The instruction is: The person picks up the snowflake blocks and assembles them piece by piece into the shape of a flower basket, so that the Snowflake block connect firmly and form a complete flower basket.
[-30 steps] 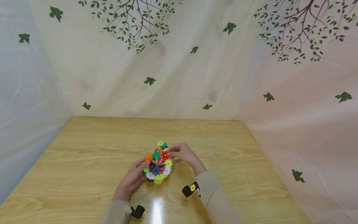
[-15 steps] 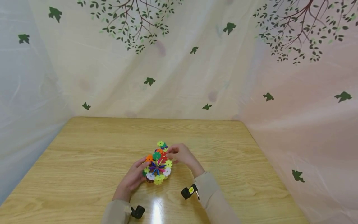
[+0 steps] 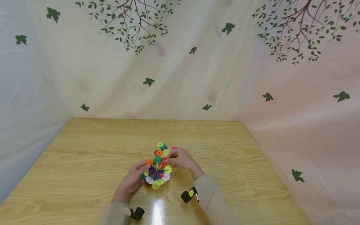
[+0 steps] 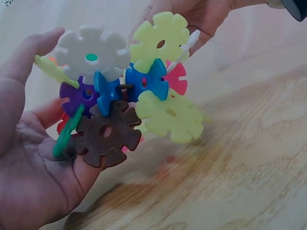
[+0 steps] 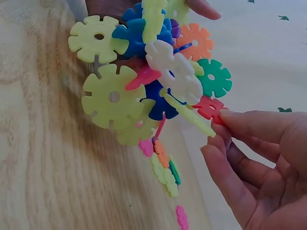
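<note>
A rounded cluster of interlocking flower discs [image 3: 156, 172], in yellow, white, blue, purple, green and other colours, is held above the table. My left hand [image 3: 132, 178] grips its left side; in the left wrist view the thumb [image 4: 41, 43] lies over the edge and fingers support it from below, near a brown disc [image 4: 108, 133]. On the far right side of the cluster, my right hand [image 3: 183, 161] pinches a red flower disc [image 5: 210, 108] between thumb and fingertips. A green disc [image 5: 214, 77] sits beside the red one. Whether the red disc is slotted in is hard to tell.
Behind the cluster, several more flower discs lie on the wooden table [image 3: 84, 156], among them an orange disc [image 3: 159, 152] and a yellow disc [image 3: 166, 152]. A pink disc [image 3: 174, 148] lies just beyond the right hand. A printed curtain [image 3: 180, 78] encloses the table.
The cluster has shifted slightly toward me and left, showing more of the discs behind it. The right hand has come slightly lower, still pinching the red disc, and the pink disc has come into sight.
</note>
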